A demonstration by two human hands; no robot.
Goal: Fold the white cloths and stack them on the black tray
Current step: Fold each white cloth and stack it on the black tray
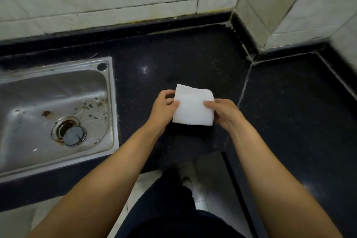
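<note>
Now my left hand (pixel 164 105) and right hand (pixel 224 114) both pinch the folded white cloth (pixel 192 105), right of the sink (pixel 110 102).

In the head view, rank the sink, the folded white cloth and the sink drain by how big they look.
1. Sink, by far the largest, though cut off at the left edge.
2. Folded white cloth, held by the left hand and right hand.
3. Drain, a little smaller than the cloth; the cloth sits nearer the camera, so this is unsure.
</note>
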